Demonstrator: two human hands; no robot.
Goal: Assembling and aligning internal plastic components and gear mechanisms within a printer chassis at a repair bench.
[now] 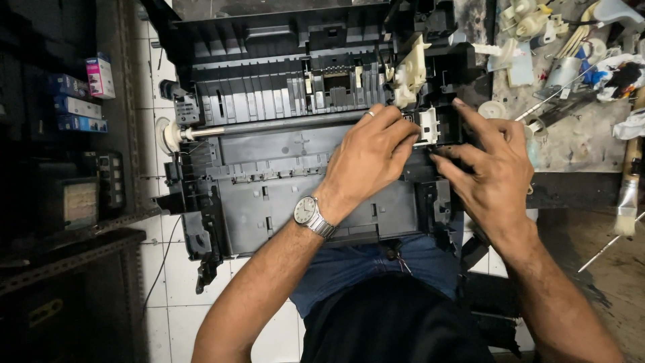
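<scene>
A dark grey opened printer chassis [269, 181] rests on my lap, its ribbed paper path and metal shaft [282, 124] facing up. My left hand [369, 158], with a wristwatch and a ring, pinches a small white plastic part [427, 126] at the chassis's right end. My right hand [494, 171] is at the same spot, index finger stretched over the black frame beside the white part, thumb pressing against the frame below it. A cream plastic gear assembly [411, 72] stands just above my fingers.
A cluttered workbench [578, 144] on the right carries loose white plastic parts, tools and a paintbrush [630, 188]. Small coloured boxes [84, 94] sit on a dark shelf at left. White floor tiles [164, 296] show below the chassis.
</scene>
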